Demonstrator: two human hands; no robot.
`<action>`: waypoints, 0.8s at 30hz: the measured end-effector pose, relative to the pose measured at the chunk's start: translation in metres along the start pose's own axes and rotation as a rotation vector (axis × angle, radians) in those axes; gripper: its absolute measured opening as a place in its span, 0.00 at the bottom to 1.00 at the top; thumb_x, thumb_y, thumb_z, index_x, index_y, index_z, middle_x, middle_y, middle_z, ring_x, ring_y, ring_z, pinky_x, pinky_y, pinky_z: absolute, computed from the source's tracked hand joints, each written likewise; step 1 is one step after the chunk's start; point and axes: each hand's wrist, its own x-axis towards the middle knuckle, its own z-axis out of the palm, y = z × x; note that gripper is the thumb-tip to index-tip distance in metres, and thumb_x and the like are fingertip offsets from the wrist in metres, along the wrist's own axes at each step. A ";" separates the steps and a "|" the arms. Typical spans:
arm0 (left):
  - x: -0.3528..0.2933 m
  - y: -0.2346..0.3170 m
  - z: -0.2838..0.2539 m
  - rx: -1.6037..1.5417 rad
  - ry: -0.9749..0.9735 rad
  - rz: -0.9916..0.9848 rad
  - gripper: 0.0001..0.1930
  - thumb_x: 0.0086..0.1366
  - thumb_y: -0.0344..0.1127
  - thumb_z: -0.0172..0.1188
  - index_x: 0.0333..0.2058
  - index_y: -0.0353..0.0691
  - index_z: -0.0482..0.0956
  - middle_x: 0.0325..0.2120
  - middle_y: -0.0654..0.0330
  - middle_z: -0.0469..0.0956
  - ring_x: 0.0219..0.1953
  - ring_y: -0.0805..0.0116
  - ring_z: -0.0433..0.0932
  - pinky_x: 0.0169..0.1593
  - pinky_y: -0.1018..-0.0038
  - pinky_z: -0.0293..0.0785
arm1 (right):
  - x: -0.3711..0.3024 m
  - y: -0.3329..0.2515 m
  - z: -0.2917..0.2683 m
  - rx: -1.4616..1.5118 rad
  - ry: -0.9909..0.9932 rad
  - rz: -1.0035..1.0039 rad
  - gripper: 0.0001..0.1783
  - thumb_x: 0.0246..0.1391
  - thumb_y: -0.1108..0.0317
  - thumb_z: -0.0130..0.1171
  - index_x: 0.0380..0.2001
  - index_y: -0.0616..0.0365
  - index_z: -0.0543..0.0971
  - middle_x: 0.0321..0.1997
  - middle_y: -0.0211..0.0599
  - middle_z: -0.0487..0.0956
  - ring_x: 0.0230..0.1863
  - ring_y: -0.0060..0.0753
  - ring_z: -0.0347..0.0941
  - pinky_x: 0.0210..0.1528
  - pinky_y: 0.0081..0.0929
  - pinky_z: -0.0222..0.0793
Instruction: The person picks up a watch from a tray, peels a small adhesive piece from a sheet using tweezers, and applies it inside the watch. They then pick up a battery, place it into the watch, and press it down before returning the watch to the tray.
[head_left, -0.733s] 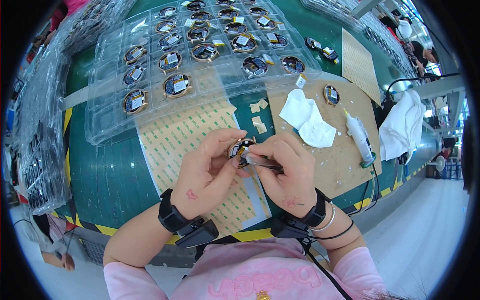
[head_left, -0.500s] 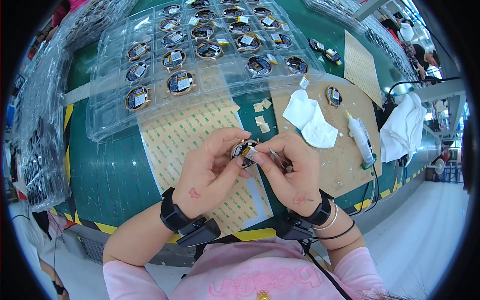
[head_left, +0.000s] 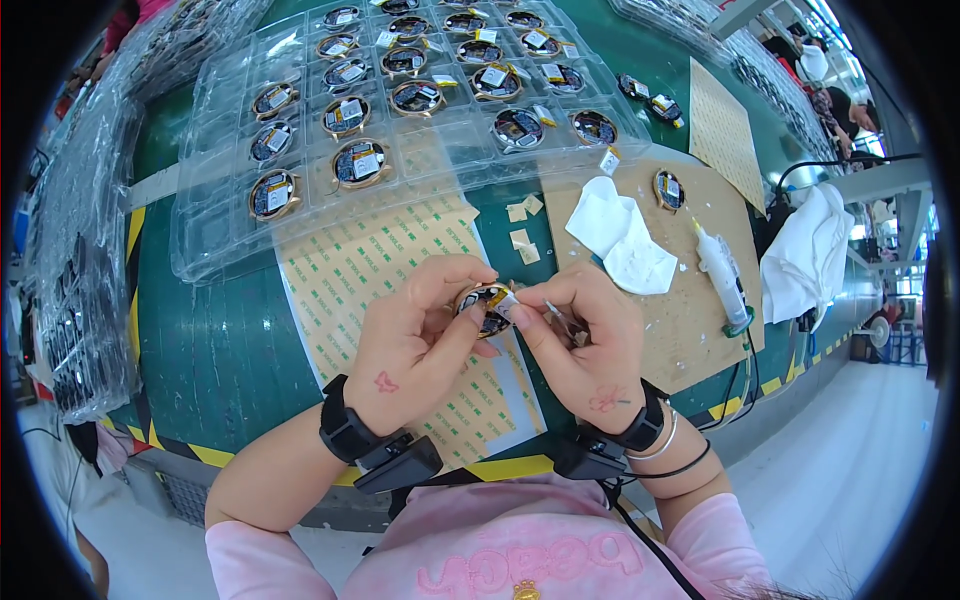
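My left hand (head_left: 405,335) is closed around the rim of a round watch case (head_left: 470,297), whose dark circuit parts face up. The thumb presses on the case's inner side. From the right, my right hand (head_left: 590,345) pinches a small silvery battery with yellow tape (head_left: 505,304) between thumb and forefinger, over the open case. Slim metal tweezers (head_left: 555,312) also rest in that hand, their far end hidden by the fingers. Beneath both hands lies a tan adhesive sheet with green print (head_left: 335,305) on white backing.
A clear plastic tray (head_left: 225,225) with several open watch cases stands ahead. To the right, a brown board (head_left: 690,345) bears white wipes (head_left: 635,258), a loose watch case (head_left: 668,190) and a glue syringe (head_left: 722,275) on a cord. Bagged trays (head_left: 90,250) line the left.
The watch case has tilted slightly between my fingers, and the battery sits at a slightly different angle. Both hands keep their grip with only small shifts.
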 end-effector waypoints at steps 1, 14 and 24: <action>0.000 0.000 0.000 -0.017 0.004 -0.011 0.16 0.64 0.18 0.46 0.50 0.37 0.68 0.39 0.58 0.75 0.39 0.75 0.77 0.36 0.78 0.80 | 0.000 0.000 0.000 0.001 0.001 -0.007 0.06 0.49 0.78 0.64 0.31 0.59 0.78 0.26 0.26 0.72 0.19 0.13 0.59 0.21 0.15 0.53; 0.001 -0.001 -0.001 -0.049 -0.004 -0.048 0.15 0.65 0.19 0.46 0.50 0.37 0.67 0.40 0.58 0.76 0.38 0.76 0.78 0.37 0.79 0.79 | 0.000 0.001 -0.001 -0.020 -0.048 0.018 0.09 0.43 0.81 0.63 0.31 0.61 0.78 0.27 0.36 0.74 0.23 0.28 0.73 0.24 0.21 0.67; 0.003 -0.007 0.004 -0.013 -0.039 -0.039 0.18 0.66 0.21 0.47 0.54 0.37 0.63 0.43 0.58 0.76 0.37 0.74 0.80 0.35 0.81 0.74 | 0.001 0.011 -0.002 -0.045 -0.012 -0.063 0.07 0.46 0.78 0.65 0.30 0.60 0.79 0.25 0.31 0.73 0.20 0.21 0.64 0.21 0.18 0.57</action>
